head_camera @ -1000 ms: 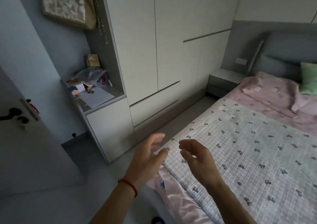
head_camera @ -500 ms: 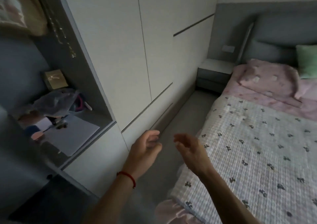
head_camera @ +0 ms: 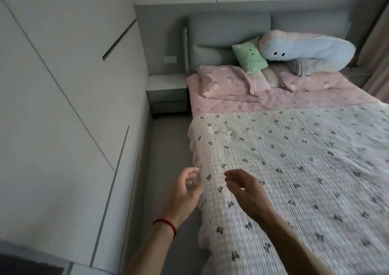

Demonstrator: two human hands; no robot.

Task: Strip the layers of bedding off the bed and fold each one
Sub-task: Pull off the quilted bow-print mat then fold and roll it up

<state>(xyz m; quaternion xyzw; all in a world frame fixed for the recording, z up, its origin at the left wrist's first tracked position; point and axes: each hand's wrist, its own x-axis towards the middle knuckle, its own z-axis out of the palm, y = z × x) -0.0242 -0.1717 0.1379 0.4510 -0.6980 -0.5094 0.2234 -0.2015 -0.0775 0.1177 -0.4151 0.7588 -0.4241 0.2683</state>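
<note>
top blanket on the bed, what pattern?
The top blanket is a white, faintly checked quilt with small dark bow-like motifs, seen in the head view.

Two bare forearms seen from above, no sleeves worn, left hand (head_camera: 185, 192) and right hand (head_camera: 245, 187) uncovered, no rings or watch made out, a thin red cord bracelet (head_camera: 166, 225) worn at the left wrist, a small knot or bead hung from it.

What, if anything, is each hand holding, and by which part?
Nothing is held. The left hand and right hand hover with loosely curled fingers at the white blanket edge.
</note>
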